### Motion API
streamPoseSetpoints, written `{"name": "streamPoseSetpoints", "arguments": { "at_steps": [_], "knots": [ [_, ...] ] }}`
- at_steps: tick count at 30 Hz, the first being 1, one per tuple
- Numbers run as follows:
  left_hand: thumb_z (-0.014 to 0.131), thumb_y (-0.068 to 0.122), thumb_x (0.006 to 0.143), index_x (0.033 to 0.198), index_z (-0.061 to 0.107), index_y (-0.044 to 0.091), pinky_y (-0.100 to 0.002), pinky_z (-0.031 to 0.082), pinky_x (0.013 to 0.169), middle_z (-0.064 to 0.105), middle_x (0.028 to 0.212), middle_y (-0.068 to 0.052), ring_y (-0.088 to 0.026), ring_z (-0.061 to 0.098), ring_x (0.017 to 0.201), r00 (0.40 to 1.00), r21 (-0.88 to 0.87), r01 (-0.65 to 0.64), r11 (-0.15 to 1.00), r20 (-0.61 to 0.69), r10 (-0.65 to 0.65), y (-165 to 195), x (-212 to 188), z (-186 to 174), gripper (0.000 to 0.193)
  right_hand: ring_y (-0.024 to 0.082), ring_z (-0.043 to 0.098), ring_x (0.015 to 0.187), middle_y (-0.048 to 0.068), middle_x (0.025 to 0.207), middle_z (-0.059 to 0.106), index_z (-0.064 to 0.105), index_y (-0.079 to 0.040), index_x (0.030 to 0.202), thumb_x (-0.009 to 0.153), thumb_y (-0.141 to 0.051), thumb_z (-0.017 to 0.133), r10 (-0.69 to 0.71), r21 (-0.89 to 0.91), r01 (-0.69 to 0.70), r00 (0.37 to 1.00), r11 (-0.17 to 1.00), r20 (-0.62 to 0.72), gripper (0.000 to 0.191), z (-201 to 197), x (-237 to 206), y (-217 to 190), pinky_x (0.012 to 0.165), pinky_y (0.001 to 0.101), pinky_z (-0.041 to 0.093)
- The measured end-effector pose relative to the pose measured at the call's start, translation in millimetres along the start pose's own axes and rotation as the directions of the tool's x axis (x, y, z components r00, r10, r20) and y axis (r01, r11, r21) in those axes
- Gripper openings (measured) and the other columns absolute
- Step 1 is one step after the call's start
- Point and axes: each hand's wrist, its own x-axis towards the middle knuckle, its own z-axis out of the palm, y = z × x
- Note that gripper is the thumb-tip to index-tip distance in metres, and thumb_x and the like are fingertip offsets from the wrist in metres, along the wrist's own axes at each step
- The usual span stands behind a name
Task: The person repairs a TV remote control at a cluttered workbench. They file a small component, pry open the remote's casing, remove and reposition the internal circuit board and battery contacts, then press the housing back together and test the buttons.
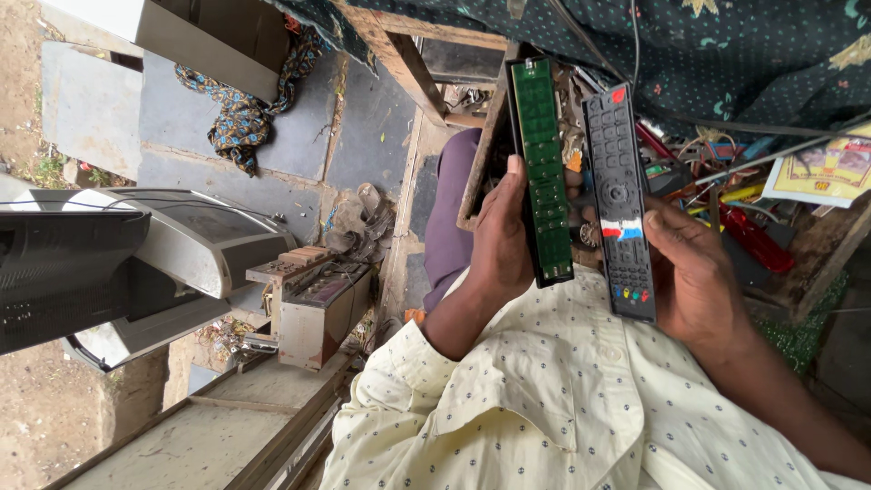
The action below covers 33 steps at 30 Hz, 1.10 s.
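Now remote front [621, 200] in right hand [694, 272]

Soft, even daylight – brightest at left of frame, dimmer under cloth upper right; no glare, faint shadows, pic sharp throughout

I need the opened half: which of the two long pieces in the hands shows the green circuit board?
The piece in the left hand: the green circuit board. The right hand holds the black remote cover with its buttons.

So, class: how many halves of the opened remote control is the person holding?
2. The back half with the green circuit board is in the left hand; the black keypad front is in the right hand.
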Motion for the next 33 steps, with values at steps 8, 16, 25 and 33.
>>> {"name": "streamPoseSetpoints", "arguments": {
  "at_steps": [8, 16, 25, 33],
  "knots": [
    [0.043, 0.049, 0.115, 0.127, 0.063, 0.001, -0.033, 0.056, 0.082, 0.069, 0.103, -0.011, -0.019, 0.067, 0.093, 0.993, -0.078, 0.098, 0.992, 0.076, -0.092, -11.0, -2.2, -2.2, 0.053, 0.019, 0.072, 0.101, 0.016, 0.126, 0.069, 0.057, 0.006, 0.136, 0.103, -0.017, 0.052, 0.007, 0.007, -0.007, 1.000, 1.000, -0.005, 0.040, 2.5, 2.2, -1.0, 0.090, 0.0389, 0.062],
    [0.049, 0.045, 0.116, 0.128, 0.064, 0.004, -0.030, 0.052, 0.080, 0.068, 0.106, -0.007, -0.015, 0.064, 0.093, 0.995, -0.060, 0.088, 0.994, 0.051, -0.085, -15.7, -4.1, 4.2, 0.045, 0.014, 0.071, 0.094, 0.012, 0.115, 0.073, 0.059, 0.008, 0.140, 0.107, -0.013, 0.057, -0.039, 0.016, 0.039, 0.998, 0.999, 0.039, 0.039, -13.2, 5.6, 6.8, 0.081, 0.0289, 0.057],
    [0.048, 0.043, 0.113, 0.124, 0.064, 0.004, -0.032, 0.052, 0.090, 0.069, 0.109, -0.005, -0.015, 0.064, 0.098, 0.994, -0.038, 0.106, 0.994, 0.018, -0.105, -13.3, -4.1, 12.4, 0.043, 0.011, 0.070, 0.089, 0.008, 0.110, 0.074, 0.058, 0.006, 0.140, 0.102, -0.011, 0.058, 0.005, 0.039, -0.005, 1.000, 0.999, -0.016, 0.041, -13.8, 12.0, 7.7, 0.076, 0.0268, 0.056],
    [0.048, 0.038, 0.114, 0.127, 0.063, 0.004, -0.034, 0.052, 0.091, 0.069, 0.112, -0.005, -0.016, 0.065, 0.100, 0.993, -0.060, 0.119, 0.991, 0.034, -0.117, -14.0, -7.0, 15.0, 0.039, 0.010, 0.069, 0.087, 0.007, 0.108, 0.073, 0.058, 0.006, 0.141, 0.104, -0.012, 0.058, 0.010, 0.031, -0.011, 0.999, 0.999, 0.032, 0.041, -13.2, 11.5, 7.7, 0.073, 0.0263, 0.055]
  ]
}}
